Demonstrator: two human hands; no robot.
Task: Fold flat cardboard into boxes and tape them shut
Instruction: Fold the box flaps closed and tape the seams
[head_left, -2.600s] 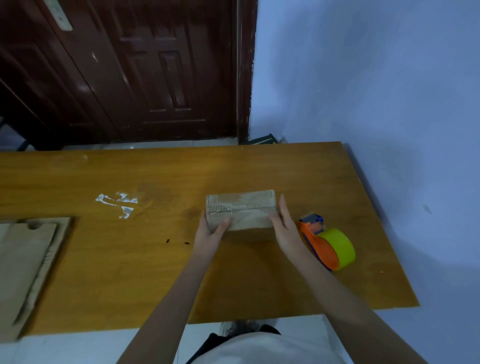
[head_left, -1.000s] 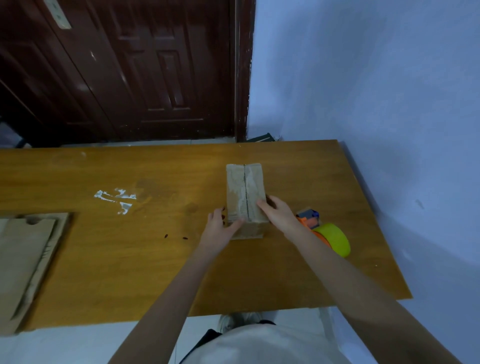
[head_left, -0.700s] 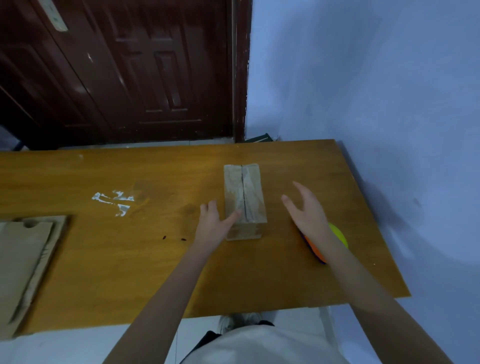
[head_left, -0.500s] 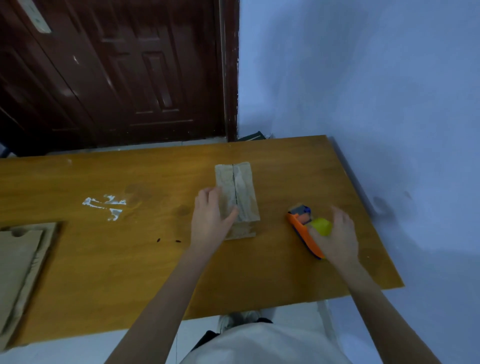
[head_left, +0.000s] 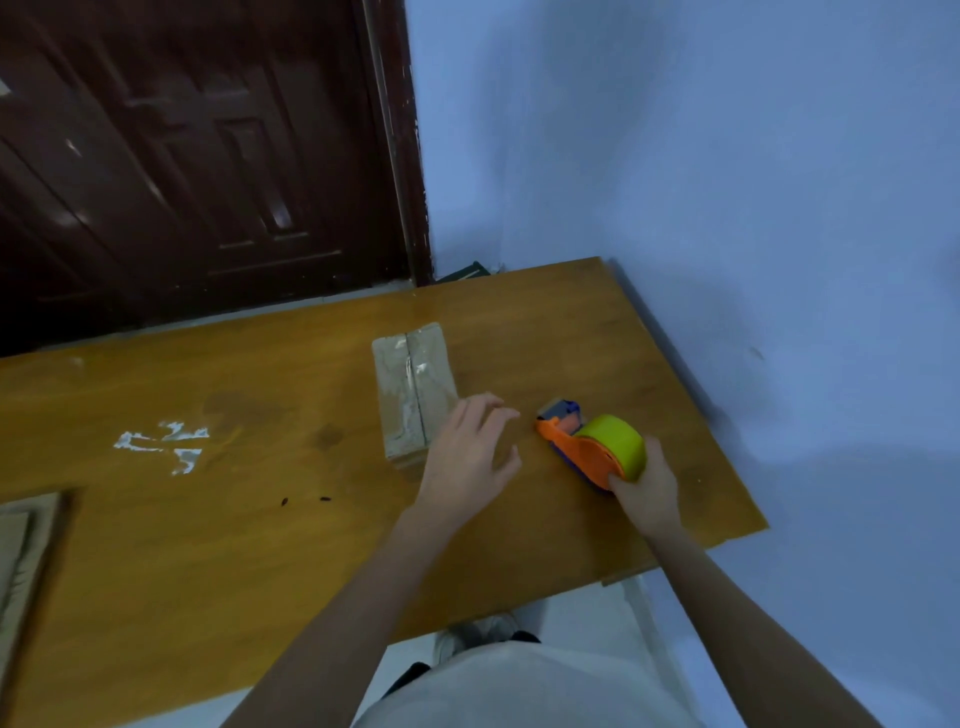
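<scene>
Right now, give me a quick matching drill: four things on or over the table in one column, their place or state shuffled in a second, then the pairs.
1. cardboard box
2. tape dispenser
3. left hand
4. flat cardboard

A. at the table's left edge
B. fingers spread, holding nothing
C. gripped by the right hand
D. flaps closed, seam on top

Pairs: 1-D, 2-C, 3-B, 4-A

A wooden table (head_left: 208, 545) stood by a dark door (head_left: 182, 156) and blue wall (head_left: 727, 182); white marks (head_left: 161, 447) scarred its top.
</scene>
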